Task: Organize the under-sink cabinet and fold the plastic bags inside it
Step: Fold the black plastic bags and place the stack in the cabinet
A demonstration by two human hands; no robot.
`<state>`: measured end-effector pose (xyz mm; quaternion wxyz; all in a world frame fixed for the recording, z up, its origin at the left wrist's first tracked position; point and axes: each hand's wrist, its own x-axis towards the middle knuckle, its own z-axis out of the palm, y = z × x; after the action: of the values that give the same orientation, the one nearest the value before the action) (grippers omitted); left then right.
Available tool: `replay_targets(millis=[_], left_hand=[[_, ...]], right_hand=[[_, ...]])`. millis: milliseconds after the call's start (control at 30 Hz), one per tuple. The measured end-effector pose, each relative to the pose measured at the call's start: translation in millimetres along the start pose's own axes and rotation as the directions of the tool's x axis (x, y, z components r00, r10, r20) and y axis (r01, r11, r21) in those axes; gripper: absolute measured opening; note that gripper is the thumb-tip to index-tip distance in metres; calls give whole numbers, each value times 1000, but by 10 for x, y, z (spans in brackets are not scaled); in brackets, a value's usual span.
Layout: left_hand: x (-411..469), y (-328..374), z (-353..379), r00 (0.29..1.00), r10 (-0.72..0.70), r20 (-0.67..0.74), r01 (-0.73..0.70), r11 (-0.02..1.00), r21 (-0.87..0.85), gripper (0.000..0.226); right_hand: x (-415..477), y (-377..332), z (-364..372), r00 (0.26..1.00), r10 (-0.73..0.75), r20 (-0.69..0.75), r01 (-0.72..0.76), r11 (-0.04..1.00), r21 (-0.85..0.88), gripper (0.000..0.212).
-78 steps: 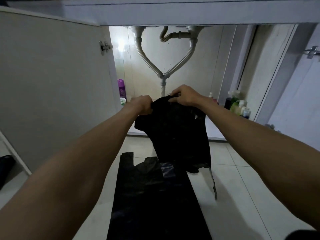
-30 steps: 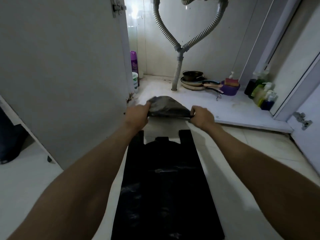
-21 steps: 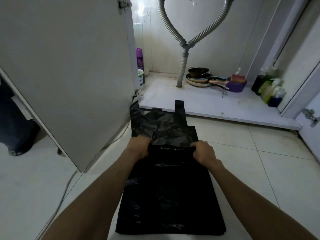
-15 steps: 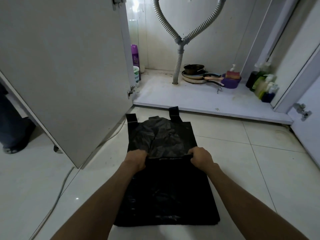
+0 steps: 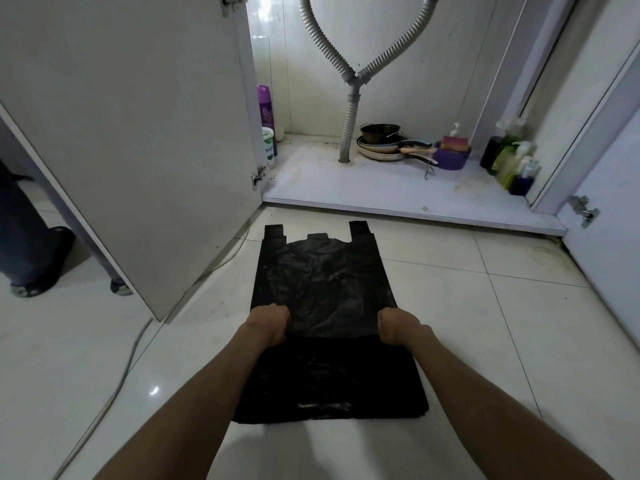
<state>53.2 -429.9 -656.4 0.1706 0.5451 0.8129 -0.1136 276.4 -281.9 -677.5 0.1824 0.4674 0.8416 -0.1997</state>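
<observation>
Two black plastic bags lie on the white floor tiles in front of the open under-sink cabinet [image 5: 398, 199]. The upper black bag [image 5: 322, 282] is spread flat over the lower black bag [image 5: 329, 379], its handles pointing at the cabinet. My left hand [image 5: 270, 322] grips the upper bag's near left corner. My right hand [image 5: 398, 327] grips its near right corner. Both fists rest on the lower bag.
The open left cabinet door [image 5: 131, 133] stands close on the left, the right door [image 5: 609, 209] at the far right. Inside are the grey drain hose [image 5: 349, 133], stacked pans [image 5: 384, 143], a purple tub [image 5: 452, 155], bottles [image 5: 512, 161] and a purple spray can [image 5: 266, 109]. A cable [image 5: 131, 351] crosses the floor.
The bag that I held up in the air has come down and been laid over the floor bag. My hands have drawn its near edge toward me, flattening it.
</observation>
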Motion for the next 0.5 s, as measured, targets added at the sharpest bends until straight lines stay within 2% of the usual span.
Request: replay_targets(millis=[67, 167, 267, 500], left_hand=[[-60, -13, 59, 1000, -5, 26, 5, 1000, -15, 36], [-120, -25, 157, 997, -26, 77, 29, 999, -38, 36], [-176, -40, 212, 989, -48, 140, 52, 998, -28, 37], [-245, -67, 228, 973, -90, 211, 90, 996, 8, 35]], right_hand=[[-15, 58, 69, 995, 39, 86, -38, 999, -22, 5], [-29, 143, 153, 990, 51, 129, -45, 998, -49, 3], [-130, 142, 181, 991, 59, 119, -53, 997, -58, 23], [-403, 116, 209, 999, 51, 1, -51, 991, -122, 35]])
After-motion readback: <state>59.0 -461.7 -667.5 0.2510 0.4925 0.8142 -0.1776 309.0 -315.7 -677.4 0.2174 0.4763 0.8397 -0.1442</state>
